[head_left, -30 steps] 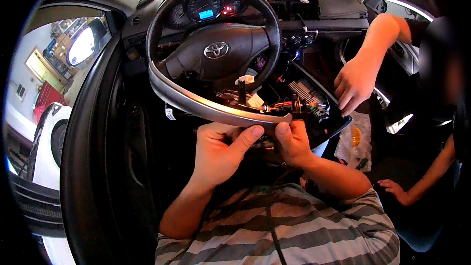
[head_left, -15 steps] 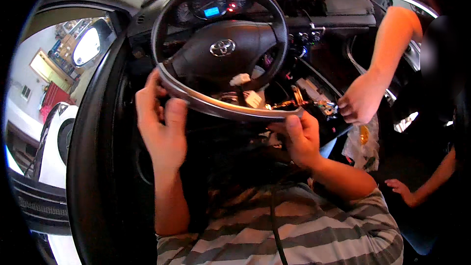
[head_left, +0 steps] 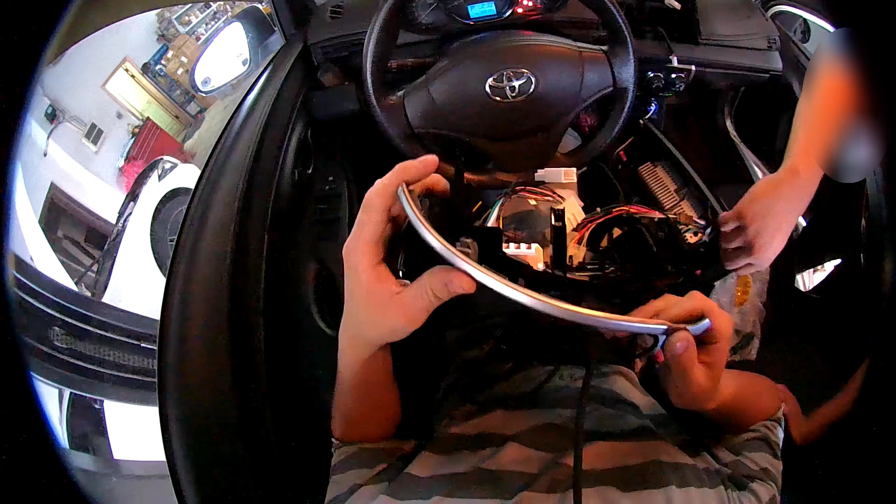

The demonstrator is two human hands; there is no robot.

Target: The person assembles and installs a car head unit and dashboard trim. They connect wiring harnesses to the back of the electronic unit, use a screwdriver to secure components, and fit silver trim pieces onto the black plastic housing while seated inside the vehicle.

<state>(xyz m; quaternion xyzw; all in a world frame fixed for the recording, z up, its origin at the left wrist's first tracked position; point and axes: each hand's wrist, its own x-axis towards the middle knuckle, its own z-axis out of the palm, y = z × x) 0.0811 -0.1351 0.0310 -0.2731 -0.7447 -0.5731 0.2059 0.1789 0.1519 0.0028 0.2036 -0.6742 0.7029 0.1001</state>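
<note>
Fingers gripping curved silver trim strip ends

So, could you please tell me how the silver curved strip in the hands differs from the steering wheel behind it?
The silver strip is a thin open arc; the steering wheel is a thick closed ring with a hub. The strip is shiny and loose, held at its ends by the left hand and right hand; the wheel is matt black and mounted before the gauges. Both share a similar curve.

Glossy chrome trim strip — matt black plastic steering wheel.
</note>
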